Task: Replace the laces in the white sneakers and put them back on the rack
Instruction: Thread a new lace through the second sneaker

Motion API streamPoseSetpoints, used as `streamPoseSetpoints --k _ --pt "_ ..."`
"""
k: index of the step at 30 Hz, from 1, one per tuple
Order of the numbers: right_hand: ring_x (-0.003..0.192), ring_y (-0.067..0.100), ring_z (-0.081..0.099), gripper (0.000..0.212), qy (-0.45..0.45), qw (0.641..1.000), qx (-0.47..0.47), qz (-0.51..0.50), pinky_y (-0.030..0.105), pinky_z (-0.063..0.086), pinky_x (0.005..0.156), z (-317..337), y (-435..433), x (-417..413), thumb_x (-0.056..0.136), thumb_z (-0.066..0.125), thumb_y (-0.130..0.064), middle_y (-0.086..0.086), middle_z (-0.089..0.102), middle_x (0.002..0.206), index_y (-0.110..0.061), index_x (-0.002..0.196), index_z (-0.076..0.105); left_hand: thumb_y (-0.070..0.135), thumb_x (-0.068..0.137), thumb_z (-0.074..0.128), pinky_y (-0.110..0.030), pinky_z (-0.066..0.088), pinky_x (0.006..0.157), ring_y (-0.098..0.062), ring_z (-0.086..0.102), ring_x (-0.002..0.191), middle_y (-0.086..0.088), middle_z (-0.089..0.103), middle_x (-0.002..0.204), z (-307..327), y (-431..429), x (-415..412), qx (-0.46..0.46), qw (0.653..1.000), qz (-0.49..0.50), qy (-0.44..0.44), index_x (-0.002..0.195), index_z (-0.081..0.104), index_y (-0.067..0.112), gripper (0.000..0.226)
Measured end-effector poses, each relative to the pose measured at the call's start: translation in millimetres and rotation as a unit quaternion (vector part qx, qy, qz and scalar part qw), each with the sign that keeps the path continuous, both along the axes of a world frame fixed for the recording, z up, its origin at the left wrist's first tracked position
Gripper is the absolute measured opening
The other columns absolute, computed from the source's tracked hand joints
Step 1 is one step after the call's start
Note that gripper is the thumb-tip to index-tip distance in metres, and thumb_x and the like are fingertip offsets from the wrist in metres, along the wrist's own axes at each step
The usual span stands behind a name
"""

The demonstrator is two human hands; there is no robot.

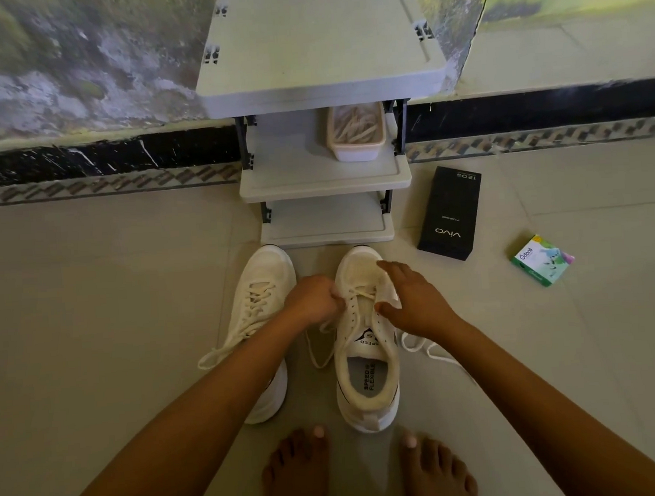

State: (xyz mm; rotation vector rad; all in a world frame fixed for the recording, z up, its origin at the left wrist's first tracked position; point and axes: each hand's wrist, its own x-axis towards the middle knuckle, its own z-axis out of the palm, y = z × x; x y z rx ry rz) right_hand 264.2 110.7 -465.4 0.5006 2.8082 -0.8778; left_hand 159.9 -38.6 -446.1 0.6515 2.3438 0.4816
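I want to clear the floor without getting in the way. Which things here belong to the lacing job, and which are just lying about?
Part of the job:
- sneaker under the hands
- lace, pinched by the left hand
- other sneaker
- tub of laces
- rack

Just lying about, on the floor right of the rack:
- black vivo box
- green Odonil box
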Motion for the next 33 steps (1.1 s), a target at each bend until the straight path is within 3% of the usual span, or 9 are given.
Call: streamPoseSetpoints --k 2,5,8,13,15,21,25,29,33 --pt "0.129 0.026 0.041 0.069 -0.003 0.999 -0.002 0.035 0.036 0.038 0.102 0 -2 1 0.090 0.057 -0.031 0.006 0.035 0.149 -0.023 0.148 0.020 0.020 0.086 0.061 -0.027 0.046 0.064 -0.021 0.058 0.070 -0.006 0.061 0.070 5 -3 -4 0.038 0.999 0.023 -0.027 0.062 0.059 0.014 0.025" --pt "0.126 0.027 0.046 0.065 -0.039 0.998 -0.022 0.032 0.035 0.041 0.100 -1 -4 1 0.094 0.051 -0.033 0.007 0.038 0.147 -0.026 0.148 0.015 0.021 0.084 0.066 -0.035 0.051 0.080 -0.025 0.063 0.085 -0.010 0.066 0.087 11 -6 -5 0.112 0.989 0.066 -0.066 0.077 0.061 0.013 0.011" --pt "0.127 0.027 0.046 0.066 -0.054 0.997 -0.052 0.025 0.037 0.041 0.100 1 -5 0 0.095 0.049 -0.037 0.007 0.036 0.148 -0.025 0.148 0.011 0.030 0.082 0.070 -0.031 0.047 0.084 -0.020 0.060 0.097 -0.002 0.062 0.103 5 -5 1 0.049 0.997 0.028 -0.044 0.103 0.060 0.014 0.028" --pt "0.129 0.027 0.043 0.084 -0.078 0.994 -0.067 0.020 0.040 0.041 0.100 3 -7 -3 0.087 0.055 -0.050 0.005 0.032 0.150 -0.023 0.150 0.006 0.013 0.089 0.060 -0.027 0.049 0.078 -0.018 0.062 0.087 -0.006 0.068 0.093 19 -6 -8 0.048 0.995 0.012 -0.088 0.099 0.070 0.005 0.016" --pt "0.128 0.027 0.044 0.086 -0.074 0.994 -0.076 0.011 0.041 0.042 0.099 1 -8 -4 0.086 0.058 -0.049 0.005 0.034 0.149 -0.023 0.150 0.006 0.015 0.093 0.053 -0.021 0.046 0.068 -0.010 0.058 0.074 0.001 0.063 0.080 38 -8 -17 0.135 0.967 0.077 -0.203 0.092 0.068 0.011 0.015" --pt "0.127 0.026 0.044 0.084 -0.091 0.993 -0.072 0.009 0.039 0.041 0.098 5 -7 -6 0.085 0.059 -0.049 0.005 0.035 0.148 -0.023 0.149 0.011 0.012 0.097 0.045 -0.032 0.053 0.078 -0.009 0.052 0.056 0.002 0.055 0.061 74 -11 -18 0.344 0.848 0.105 -0.389 0.089 0.061 0.008 0.018" --pt "0.124 0.024 0.047 0.066 -0.068 0.987 -0.144 0.004 0.037 0.042 0.098 20 -8 -10 0.088 0.061 -0.035 0.006 0.043 0.141 -0.022 0.143 0.028 0.015 0.094 0.053 -0.027 0.049 0.070 -0.005 0.043 0.050 0.008 0.053 0.055 80 -6 -22 0.306 0.911 0.098 -0.260 0.093 0.068 0.009 0.016" --pt "0.090 0.012 0.058 0.007 0.038 0.943 -0.330 -0.038 0.018 0.045 0.073 58 -10 -24 0.092 0.053 -0.021 -0.002 0.063 0.095 -0.022 0.093 0.060 0.018 0.091 0.058 -0.016 0.043 0.057 -0.003 0.047 0.051 0.013 0.059 0.056 79 -5 -22 0.256 0.947 0.060 -0.183 0.086 0.070 0.017 0.013" --pt "0.083 0.017 0.061 0.025 0.103 0.891 -0.413 -0.157 0.026 0.050 0.082 80 7 -28 0.093 0.050 -0.025 0.001 0.068 0.076 -0.008 0.077 0.061 0.024 0.087 0.064 -0.021 0.047 0.064 -0.003 0.050 0.055 0.013 0.058 0.060 63 -17 -28 0.275 0.937 0.101 -0.193 0.081 0.069 0.023 0.008"
